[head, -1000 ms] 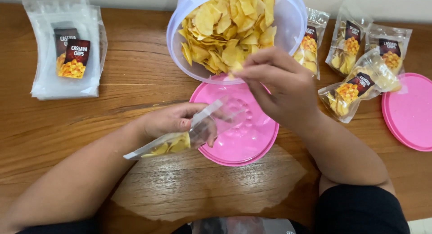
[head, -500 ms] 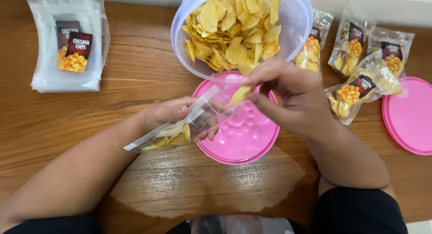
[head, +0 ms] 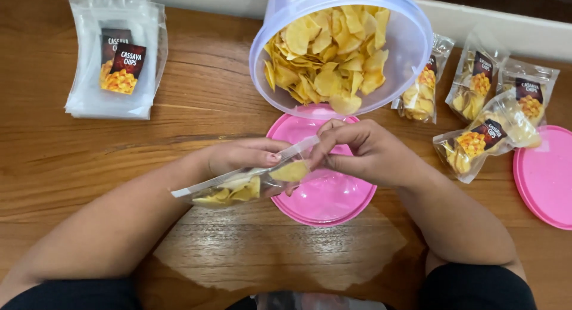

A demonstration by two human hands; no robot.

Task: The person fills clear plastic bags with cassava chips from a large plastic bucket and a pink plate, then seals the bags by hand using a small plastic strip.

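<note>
- A brown wooden table (head: 196, 116) with strong grain fills nearly the whole view.
- Soft light leaves a pale glare patch at six o'clock.
- A white ledge (head: 494, 24) runs along the far edge toward one o'clock.

A single head-worn camera looks almost straight down, close over the wooden table (head: 196, 107); both forearms enter from the bottom edge, and the far edge seems cropped.

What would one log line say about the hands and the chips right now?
left hand: holds clear pouch | right hand: pushes chip into pouch mouth | under hands: pink lid | behind: tilted tub of chips
</note>
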